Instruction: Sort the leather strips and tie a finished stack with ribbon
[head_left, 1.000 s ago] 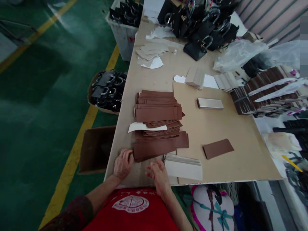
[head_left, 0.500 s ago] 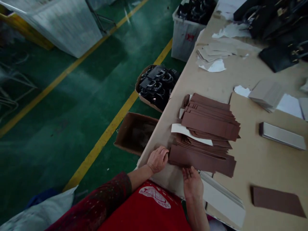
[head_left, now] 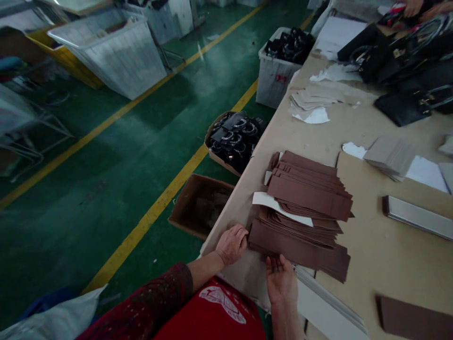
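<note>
Right hand (head_left: 281, 278) shifted toward the left hand (head_left: 231, 243), meeting the near edge of the brown strip stack (head_left: 304, 222). View swung leftward.

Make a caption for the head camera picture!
Left hand and right hand touch a brown strip pile on a table.

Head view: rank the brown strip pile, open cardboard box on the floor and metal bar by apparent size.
1. brown strip pile
2. open cardboard box, farther away on the floor, so its true size is unsure
3. metal bar, cut off by the frame edge

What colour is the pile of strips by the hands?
The pile of strips is brown, seen best in the head view.
</note>
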